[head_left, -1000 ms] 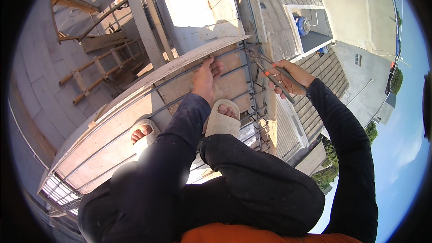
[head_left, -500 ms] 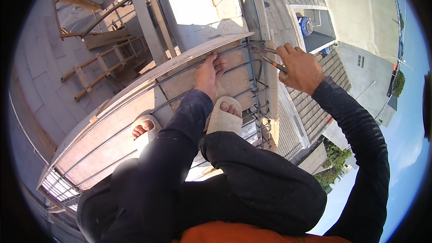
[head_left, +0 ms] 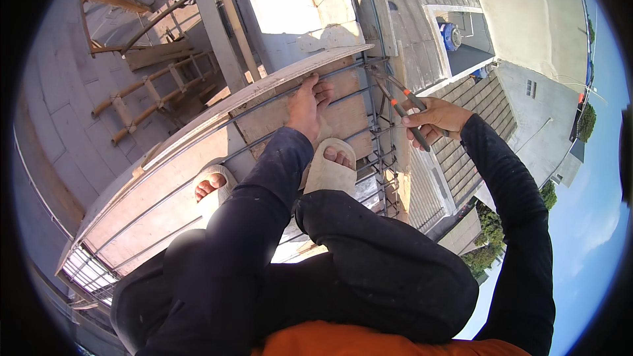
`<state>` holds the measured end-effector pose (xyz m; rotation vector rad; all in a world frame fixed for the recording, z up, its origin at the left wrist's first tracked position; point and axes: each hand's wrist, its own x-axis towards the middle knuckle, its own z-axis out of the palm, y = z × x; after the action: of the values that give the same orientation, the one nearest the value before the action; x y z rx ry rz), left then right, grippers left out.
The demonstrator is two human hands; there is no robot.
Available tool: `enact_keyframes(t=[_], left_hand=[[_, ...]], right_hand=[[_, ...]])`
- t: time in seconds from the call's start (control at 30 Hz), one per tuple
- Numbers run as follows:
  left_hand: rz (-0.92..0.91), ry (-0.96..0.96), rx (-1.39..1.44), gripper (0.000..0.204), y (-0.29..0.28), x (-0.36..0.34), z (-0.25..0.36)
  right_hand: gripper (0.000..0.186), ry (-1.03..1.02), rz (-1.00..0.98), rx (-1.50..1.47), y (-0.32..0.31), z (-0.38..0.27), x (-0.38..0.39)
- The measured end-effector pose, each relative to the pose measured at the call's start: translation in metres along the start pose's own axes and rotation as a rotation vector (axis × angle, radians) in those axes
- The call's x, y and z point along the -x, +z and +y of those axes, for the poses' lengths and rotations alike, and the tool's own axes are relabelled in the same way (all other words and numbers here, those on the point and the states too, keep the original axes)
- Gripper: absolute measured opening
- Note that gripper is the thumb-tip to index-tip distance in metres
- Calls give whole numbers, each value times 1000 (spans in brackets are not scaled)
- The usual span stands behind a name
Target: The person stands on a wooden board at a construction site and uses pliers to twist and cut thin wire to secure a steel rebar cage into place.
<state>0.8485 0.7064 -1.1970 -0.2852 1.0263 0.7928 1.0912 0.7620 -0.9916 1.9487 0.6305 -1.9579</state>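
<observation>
My right hand [head_left: 438, 118] holds a pair of pincers [head_left: 403, 105] with grey and orange handles, spread apart in a V. The jaws reach the crossing of steel bars at the far right corner of the mesh; whether they bite on tie wire there I cannot make out. My left hand [head_left: 308, 107] has its fingers curled at a long steel rebar [head_left: 267, 101] near the curved board edge. Below the rebar grid lies a plywood sheet [head_left: 254, 125]. Both my sandalled feet rest among the bars, the right sandal [head_left: 330, 170] just behind my left hand.
Along the right side runs a bundle of rebar with stirrups [head_left: 386, 158], beside a sheer drop to tiled roofs [head_left: 475, 138]. A curved board rim [head_left: 217, 115] bounds the far left. Beyond it, a bamboo ladder [head_left: 155, 99] lies lower down. A grey post [head_left: 217, 33] stands ahead.
My right hand has come down toward me and turned, and the pincers' handles have spread wider. The left hand stays at the rebar.
</observation>
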Motion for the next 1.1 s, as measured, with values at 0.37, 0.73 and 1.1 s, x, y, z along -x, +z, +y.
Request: enact_keyframes(t=[0.37, 0.73, 1.1], left_hand=[[-8, 15, -10, 32, -7, -4, 2], [-16, 12, -16, 33, 4, 2, -1], [-17, 17, -51, 33, 3, 3, 0]], right_hand=[[58, -639, 766, 1763, -20, -40, 17], [67, -655, 660, 1827, -109, -45, -21], [72, -45, -120, -387, -6, 41, -8]])
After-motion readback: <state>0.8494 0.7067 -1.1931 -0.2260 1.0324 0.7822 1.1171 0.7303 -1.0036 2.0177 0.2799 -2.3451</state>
